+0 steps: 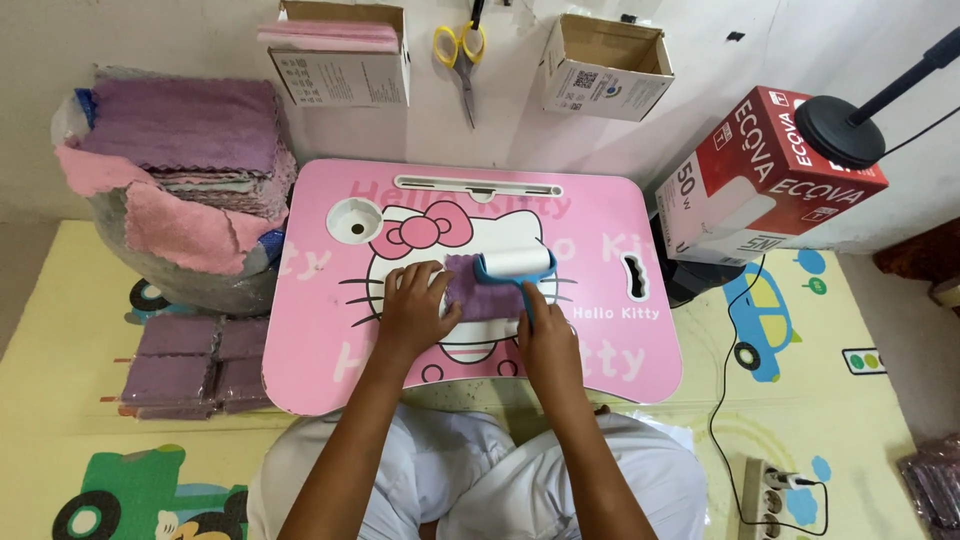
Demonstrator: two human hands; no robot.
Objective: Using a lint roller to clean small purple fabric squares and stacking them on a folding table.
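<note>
Two hands are working on a pink lap table [600, 350]: the left hand [415, 310] is pressing flat, fingers spread, on a purple cloth [480, 290] at its centre, while the right hand [545, 340] is gripping a lint roller [513, 264] lying across the cloth's far edge. Unrolled cloths are waiting piled [190, 170] to the left; bundled ones [190, 365] are lying below.

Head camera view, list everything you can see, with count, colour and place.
lap desk: one, pink, centre.
cloth: one, purple, on desk under left hand.
lint roller: one, white with blue handle, on cloth.
cloth pile: one, purple and pink, far left.
packed cloths: several, purple, on mat at left.
scissors: one, yellow-handled, on wall.
cardboard boxes: two, on wall.
red box: one, right.
power strip: one, lower right.
left hand: pressing cloth.
right hand: gripping roller handle.
</note>
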